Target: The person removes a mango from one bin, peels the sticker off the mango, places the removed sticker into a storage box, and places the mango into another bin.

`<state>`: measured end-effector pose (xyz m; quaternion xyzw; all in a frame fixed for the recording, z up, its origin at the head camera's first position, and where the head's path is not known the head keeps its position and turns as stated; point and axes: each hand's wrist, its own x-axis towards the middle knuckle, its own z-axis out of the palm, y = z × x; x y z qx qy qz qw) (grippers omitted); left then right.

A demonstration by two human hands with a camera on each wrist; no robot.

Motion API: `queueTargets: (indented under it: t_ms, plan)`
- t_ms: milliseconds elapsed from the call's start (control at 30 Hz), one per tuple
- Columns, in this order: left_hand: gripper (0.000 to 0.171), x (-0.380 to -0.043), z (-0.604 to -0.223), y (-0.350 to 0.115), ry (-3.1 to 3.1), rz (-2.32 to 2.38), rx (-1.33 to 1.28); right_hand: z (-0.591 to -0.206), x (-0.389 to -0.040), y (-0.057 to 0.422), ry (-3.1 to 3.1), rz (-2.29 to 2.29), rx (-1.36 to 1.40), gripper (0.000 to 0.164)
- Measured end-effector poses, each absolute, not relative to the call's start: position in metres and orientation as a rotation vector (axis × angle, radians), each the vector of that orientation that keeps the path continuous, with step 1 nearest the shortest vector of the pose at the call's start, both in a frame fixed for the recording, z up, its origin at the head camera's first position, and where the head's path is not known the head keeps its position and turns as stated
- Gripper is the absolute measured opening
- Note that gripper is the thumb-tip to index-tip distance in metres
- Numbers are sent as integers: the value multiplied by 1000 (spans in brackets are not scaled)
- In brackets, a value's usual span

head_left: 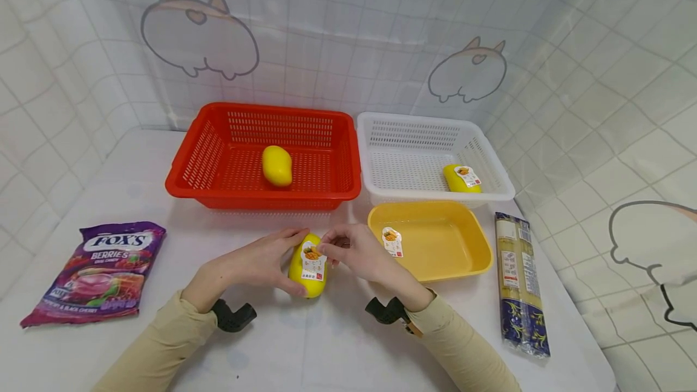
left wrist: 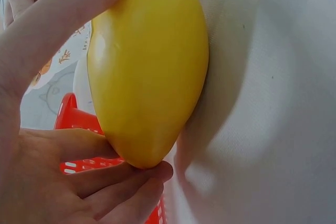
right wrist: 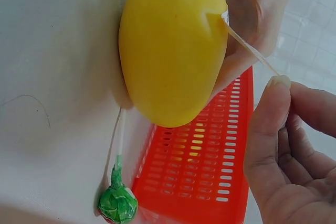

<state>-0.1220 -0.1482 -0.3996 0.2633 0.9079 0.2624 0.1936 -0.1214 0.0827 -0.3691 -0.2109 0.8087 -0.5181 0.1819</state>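
Observation:
A yellow mango [head_left: 316, 283] lies on the white table, between the thumb and fingers of my left hand [head_left: 256, 262]. The left wrist view shows the thumb on one end of the mango [left wrist: 149, 72] and fingertips against the other. On its upper side is a white label sticker [head_left: 313, 264] with a fruit picture. My right hand [head_left: 359, 250] pinches the edge of this sticker [right wrist: 252, 51] between thumb and index finger; that edge stands out from the skin in the right wrist view. A green-wrapped lollipop [right wrist: 118, 203] lies near the mango; my right hand hides it in the head view.
Behind are a red basket [head_left: 261, 203] holding a plain mango [head_left: 277, 166] and a white basket [head_left: 403, 183] holding a labelled mango [head_left: 457, 180]. At right lie a yellow tray [head_left: 435, 247], bearing a similar sticker, and a noodle pack [head_left: 520, 283]. A purple candy bag [head_left: 103, 274] lies left.

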Motion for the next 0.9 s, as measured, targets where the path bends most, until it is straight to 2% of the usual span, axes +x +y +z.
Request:
queueTargets:
  t_ms: [900]
  plan:
    - [119,-122,-398,-147,2531,711,697,-351,-133,102,2398,-1412,-536,10]
